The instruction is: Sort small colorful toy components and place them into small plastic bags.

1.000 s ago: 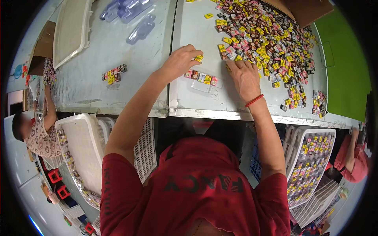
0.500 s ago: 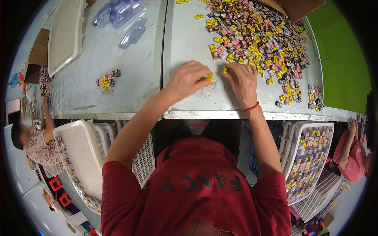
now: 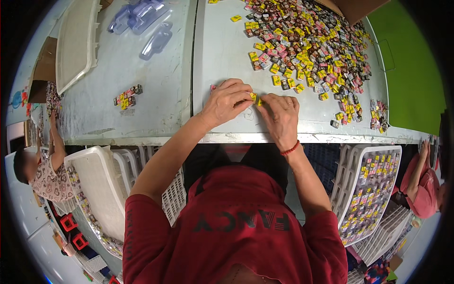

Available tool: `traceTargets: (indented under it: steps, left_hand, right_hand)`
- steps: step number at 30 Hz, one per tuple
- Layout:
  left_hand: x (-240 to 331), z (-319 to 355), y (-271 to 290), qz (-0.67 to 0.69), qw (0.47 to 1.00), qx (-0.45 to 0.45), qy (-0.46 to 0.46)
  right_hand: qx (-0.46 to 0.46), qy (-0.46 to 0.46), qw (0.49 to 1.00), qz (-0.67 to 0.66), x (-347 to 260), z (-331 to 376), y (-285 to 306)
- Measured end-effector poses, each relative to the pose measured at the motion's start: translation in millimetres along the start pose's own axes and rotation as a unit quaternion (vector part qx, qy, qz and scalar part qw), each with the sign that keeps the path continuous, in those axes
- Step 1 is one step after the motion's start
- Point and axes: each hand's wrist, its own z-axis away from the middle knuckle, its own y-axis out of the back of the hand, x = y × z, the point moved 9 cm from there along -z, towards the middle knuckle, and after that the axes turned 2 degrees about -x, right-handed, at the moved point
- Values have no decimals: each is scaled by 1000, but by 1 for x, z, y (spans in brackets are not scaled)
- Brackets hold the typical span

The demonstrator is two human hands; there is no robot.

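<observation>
From my remote seat I count two bare hands over the pale, flat-topped worktable, both near its front edge. The left hand pinches one small yellow rectangular block at its fingertips; the right hand grasps a second yellow block between thumb and forefinger, the pair close together. Beneath the left hand lies one clear plastic tray, mostly covered; one pink block peeks out past the knuckles, but I can't count the tray's contents. Toward the far right corner spreads a heap of yellow, pink, brown and black blocks, too many to count and cut off at the top of my view. Left of the table's seam I see one cluster of similar blocks, and one separate bluish transparent tray beside overlapping ones whose number is hidden. Two co-workers are partly visible, one at each side.
</observation>
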Motion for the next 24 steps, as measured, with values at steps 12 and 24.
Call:
traceTargets:
  steps: [12,24]
  left_hand:
    - [-6,2,-1,48,998,3,31]
    - [-11,8,5,63,995,19,75]
  right_hand:
    - [-60,46,976,205,-22,-18,-10]
    - [-48,53,982,177,-29,-12,-18]
